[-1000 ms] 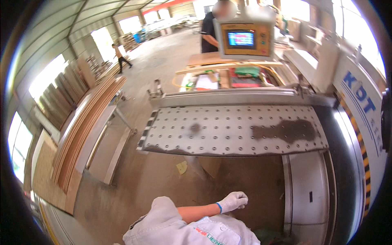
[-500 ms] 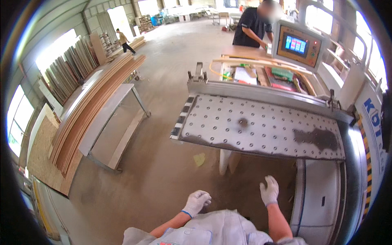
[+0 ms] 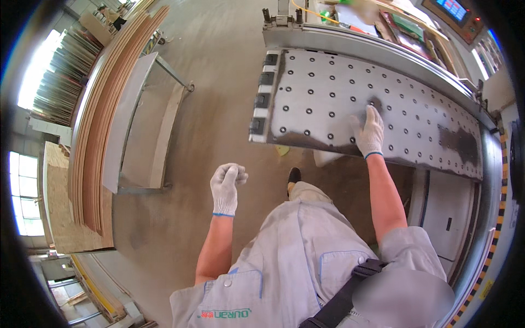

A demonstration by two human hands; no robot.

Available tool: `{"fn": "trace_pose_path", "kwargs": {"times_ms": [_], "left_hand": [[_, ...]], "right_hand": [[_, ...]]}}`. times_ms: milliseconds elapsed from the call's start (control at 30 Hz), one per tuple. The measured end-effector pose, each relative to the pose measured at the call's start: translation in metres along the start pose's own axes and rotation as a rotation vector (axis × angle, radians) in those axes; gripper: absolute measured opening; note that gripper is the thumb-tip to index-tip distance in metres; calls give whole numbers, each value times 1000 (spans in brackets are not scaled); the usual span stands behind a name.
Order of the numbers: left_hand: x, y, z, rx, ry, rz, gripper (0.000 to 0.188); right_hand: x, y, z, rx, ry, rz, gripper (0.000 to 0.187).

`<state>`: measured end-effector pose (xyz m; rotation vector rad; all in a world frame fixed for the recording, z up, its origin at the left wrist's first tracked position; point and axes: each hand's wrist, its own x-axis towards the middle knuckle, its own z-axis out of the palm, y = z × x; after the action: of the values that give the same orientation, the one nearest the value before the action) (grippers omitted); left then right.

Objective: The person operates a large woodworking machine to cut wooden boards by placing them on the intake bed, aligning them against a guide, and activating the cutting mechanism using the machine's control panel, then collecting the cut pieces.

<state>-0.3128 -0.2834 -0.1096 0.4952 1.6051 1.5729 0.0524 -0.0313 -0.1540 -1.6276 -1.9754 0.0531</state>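
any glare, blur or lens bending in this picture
Head view: upper-left window washed out by glare; head view: stacked boards bow with the fisheye; head view: right hand looks smeared at the thumb; head view: lower-right patch blurred.

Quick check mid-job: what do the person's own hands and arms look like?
The left hand and right hand wear off-white knit gloves with blue cuff edges. The forearms are bare; a light grey sleeve sits above the right one.

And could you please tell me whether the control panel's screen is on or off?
On: the screen shows a lit, mostly blue display, set in the brownish control panel at the upper right.
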Motion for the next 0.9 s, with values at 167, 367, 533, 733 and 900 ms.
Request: {"fn": "trace_pose_path", "kwargs": {"times_ms": [167, 367, 533, 733, 900], "left_hand": [[95, 29, 23, -15, -214, 41, 14], [231, 61, 58, 47, -270, -61, 18], [396, 75, 142, 171, -432, 45, 32], [495, 53, 253, -335, -840, -435, 64], [486, 88, 266, -408, -955, -745, 62]], "right_hand": [[57, -25, 26, -83, -2, 93, 66], [108, -61, 72, 134, 14, 136, 61], [175, -135, 107, 423, 106, 103, 60], [257, -222, 121, 358, 97, 280, 60], [265, -250, 115, 379, 78, 452, 51]]}}
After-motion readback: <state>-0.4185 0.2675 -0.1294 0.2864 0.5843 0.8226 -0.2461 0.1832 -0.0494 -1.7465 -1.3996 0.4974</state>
